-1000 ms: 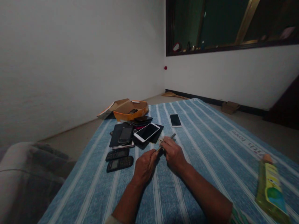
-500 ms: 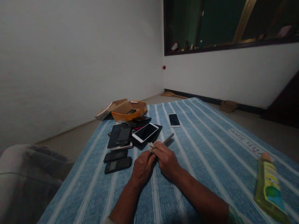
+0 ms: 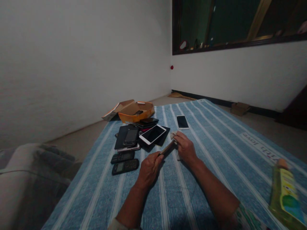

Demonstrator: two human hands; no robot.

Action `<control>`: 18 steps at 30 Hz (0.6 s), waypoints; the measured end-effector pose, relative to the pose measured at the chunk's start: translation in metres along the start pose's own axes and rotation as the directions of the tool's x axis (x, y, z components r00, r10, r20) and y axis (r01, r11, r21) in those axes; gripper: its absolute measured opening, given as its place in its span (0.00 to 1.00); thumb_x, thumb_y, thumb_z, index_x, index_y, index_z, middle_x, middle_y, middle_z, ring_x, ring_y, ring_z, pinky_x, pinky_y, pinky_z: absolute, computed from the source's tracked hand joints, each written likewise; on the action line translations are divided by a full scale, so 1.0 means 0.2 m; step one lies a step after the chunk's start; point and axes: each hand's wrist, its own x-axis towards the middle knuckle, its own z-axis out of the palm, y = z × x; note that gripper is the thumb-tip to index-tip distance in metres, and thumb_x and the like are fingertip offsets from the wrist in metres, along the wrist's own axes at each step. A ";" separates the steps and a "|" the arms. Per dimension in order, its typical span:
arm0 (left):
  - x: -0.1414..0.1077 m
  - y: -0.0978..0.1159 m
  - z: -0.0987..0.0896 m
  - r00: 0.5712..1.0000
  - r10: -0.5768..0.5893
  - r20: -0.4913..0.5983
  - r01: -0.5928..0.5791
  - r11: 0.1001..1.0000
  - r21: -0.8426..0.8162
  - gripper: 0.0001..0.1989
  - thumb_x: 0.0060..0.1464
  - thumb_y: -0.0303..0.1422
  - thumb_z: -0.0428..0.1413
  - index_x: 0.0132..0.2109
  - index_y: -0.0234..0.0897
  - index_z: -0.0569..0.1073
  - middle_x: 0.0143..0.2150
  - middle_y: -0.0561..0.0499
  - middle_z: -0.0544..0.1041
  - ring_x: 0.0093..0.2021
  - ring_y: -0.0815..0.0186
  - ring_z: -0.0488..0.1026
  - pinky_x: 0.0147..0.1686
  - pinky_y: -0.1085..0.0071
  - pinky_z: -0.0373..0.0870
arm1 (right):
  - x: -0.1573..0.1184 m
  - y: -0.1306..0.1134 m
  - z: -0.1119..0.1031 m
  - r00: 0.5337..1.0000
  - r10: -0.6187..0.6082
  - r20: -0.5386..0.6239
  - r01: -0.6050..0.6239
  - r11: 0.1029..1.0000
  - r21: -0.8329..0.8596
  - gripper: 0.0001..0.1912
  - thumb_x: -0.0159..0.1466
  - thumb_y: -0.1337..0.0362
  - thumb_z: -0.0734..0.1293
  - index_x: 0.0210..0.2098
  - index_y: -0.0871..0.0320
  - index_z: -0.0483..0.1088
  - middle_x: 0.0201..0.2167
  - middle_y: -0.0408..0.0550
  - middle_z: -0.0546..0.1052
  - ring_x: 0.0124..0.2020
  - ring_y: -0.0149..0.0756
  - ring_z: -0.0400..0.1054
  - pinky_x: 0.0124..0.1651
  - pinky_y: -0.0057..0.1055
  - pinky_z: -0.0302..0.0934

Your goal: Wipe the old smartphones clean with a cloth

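My left hand is closed around the near end of a slim phone, which I see almost edge-on, tilted up to the right. Bunched in my right hand is a pale cloth, pressed around the phone's far end. Its fingers are closed, and a bit of cloth hangs below them. Just beyond my hands a white phone with a black screen rests on a dark flat device. Two black keypad phones lie left of my left hand.
An open orange cardboard box stands behind the piled phones. Another white phone lies by itself farther back. A bottle of yellow liquid lies at the right on the striped blue cloth. Greyish fabric is at the left.
My right hand has moved right and away with the cloth, to the phone's far end. The hands, close together before, are now apart with the phone stretching between them. The view shifted slightly.
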 end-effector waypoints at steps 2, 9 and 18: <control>0.00 0.00 0.00 1.000 -0.005 -0.006 0.005 1.000 -0.003 0.17 0.64 0.40 0.45 0.44 0.38 0.76 0.38 0.46 0.80 0.40 0.59 0.77 0.42 0.66 0.73 | 0.00 -0.01 0.00 1.000 0.010 -0.008 -0.010 1.000 0.001 0.21 0.62 0.78 0.57 0.45 0.57 0.76 0.47 0.54 0.78 0.56 0.41 0.69 0.59 0.43 0.64; 0.00 0.00 0.01 0.999 -0.036 -0.018 0.035 0.996 -0.078 0.17 0.64 0.42 0.44 0.42 0.40 0.74 0.36 0.49 0.79 0.38 0.60 0.77 0.41 0.67 0.72 | -0.04 -0.25 0.01 0.977 -0.182 0.114 0.166 0.976 0.141 0.18 0.66 0.75 0.56 0.46 0.60 0.74 0.47 0.57 0.77 0.59 0.43 0.66 0.62 0.44 0.63; 0.00 0.00 0.00 0.998 -0.057 -0.016 0.055 0.996 -0.069 0.16 0.64 0.41 0.45 0.42 0.39 0.75 0.35 0.49 0.79 0.37 0.61 0.76 0.38 0.68 0.71 | 0.01 -0.21 0.01 0.972 -0.205 0.117 0.195 0.976 0.093 0.18 0.66 0.75 0.55 0.44 0.58 0.75 0.44 0.55 0.76 0.58 0.42 0.66 0.60 0.43 0.64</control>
